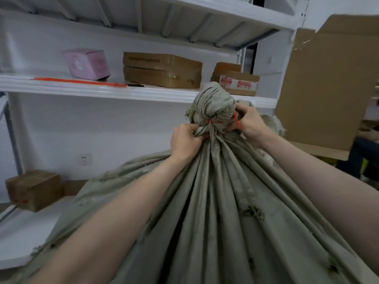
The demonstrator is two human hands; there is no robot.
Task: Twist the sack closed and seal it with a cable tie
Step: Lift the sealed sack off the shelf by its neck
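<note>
**Two bare hands at the tied neck of a grey-green sack**

A large sack (215, 201) of coarse, woven grey-green cloth filled the lower middle of the view, standing in front of white metal shelving. Its fabric ran upward in long, deep pleats to a narrow twisted neck, and frayed threads and small holes showed along its sides. Above the neck the cloth bunched into a rounded, crumpled knob that rose in front of the front edge of the middle shelf (61, 87).

A thin orange plastic cable tie (213, 121) circled the neck just under that knob. The left hand (185, 141) gripped the gathered pleats just below the tie, fingers curled tightly into the cloth. The right hand (248, 121) sat against the neck's right side, its fingers and thumb curled in and pinching the tie where its loose tail stuck out.

On the middle shelf, long spare orange ties (78, 80) lay flat near the front edge on the left. Behind them stood a tilted pink carton (87, 63), a flat brown cardboard box (162, 69) and, toward the right end, a smaller box (238, 83) banded with red-and-white tape. A big sheet of plain brown cardboard (328, 78) leaned at the right. A small brown box (33, 189) rested at the left end of the lowest shelf.
</note>
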